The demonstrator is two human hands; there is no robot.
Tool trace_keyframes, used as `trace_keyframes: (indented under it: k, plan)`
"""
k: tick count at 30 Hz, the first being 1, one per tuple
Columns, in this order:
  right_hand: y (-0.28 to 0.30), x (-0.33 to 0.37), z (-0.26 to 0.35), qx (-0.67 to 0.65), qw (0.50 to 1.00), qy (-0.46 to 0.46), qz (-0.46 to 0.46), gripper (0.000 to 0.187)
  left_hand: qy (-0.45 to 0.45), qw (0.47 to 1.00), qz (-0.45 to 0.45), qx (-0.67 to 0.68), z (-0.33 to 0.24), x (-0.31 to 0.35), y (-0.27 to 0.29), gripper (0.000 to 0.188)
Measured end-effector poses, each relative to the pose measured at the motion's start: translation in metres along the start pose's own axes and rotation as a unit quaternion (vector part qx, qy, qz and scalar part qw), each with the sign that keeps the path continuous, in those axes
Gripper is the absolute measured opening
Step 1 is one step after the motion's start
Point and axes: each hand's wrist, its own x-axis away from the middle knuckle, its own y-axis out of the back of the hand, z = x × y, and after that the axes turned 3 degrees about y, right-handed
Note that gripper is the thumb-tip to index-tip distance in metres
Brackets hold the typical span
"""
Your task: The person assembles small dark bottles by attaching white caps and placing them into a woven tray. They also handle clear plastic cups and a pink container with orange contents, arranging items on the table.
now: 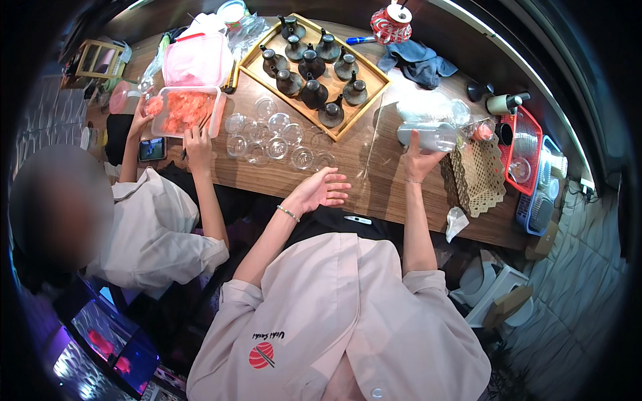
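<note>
My right hand (420, 160) is wrapped round a stack of clear plastic cups (438, 136) lying on its side at the right of the table. Palm partly turned up and fingers stretched out, my left hand (322, 190) holds nothing near the table's front edge. Beyond it, several small clear round cups (276, 148) stand in loose rows on the wood. More clear plastic pieces (447, 111) lie just behind the stack. Next to the stack is a small clear container with something pink-orange inside (483, 130).
On the left, a co-worker's hands (196, 144) work at a tub of pink-orange shreds (187, 110). A wooden tray (366, 105) holds several dark bottles. Around the right side are a blue cloth (420, 63), a tan perforated mat (478, 177) and a red basket (523, 150).
</note>
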Motion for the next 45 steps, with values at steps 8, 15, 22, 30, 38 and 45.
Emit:
trace_keyframes:
  k: [8, 15, 22, 30, 38, 45]
  plan:
    - [0.002, 0.011, -0.020, 0.035, 0.999, -0.030, 0.011, 0.094, -0.006, 1.000, 0.012, 0.005, 0.004, -0.003, 0.004, 0.048]
    - [-0.008, -0.023, 0.004, 0.120, 0.992, -0.021, 0.021, 0.103, -0.018, 0.999, 0.023, 0.020, 0.007, -0.005, 0.006, 0.049]
    - [-0.014, -0.034, -0.004, 0.139, 0.990, -0.020, 0.031, 0.097, -0.031, 0.997, 0.047, 0.045, 0.013, -0.010, 0.014, 0.046]
    - [-0.011, -0.074, -0.049, 0.189, 0.980, -0.040, 0.051, 0.082, -0.065, 0.992, 0.068, 0.081, 0.020, -0.016, 0.012, 0.045]
    - [0.001, -0.140, -0.090, 0.185, 0.950, -0.100, 0.230, 0.087, -0.087, 0.995, 0.039, 0.022, 0.017, -0.022, 0.001, 0.046]
    - [0.022, -0.161, -0.114, 0.087, 0.935, -0.272, 0.212, 0.074, -0.110, 0.993, 0.026, 0.019, 0.022, -0.017, 0.006, 0.050]
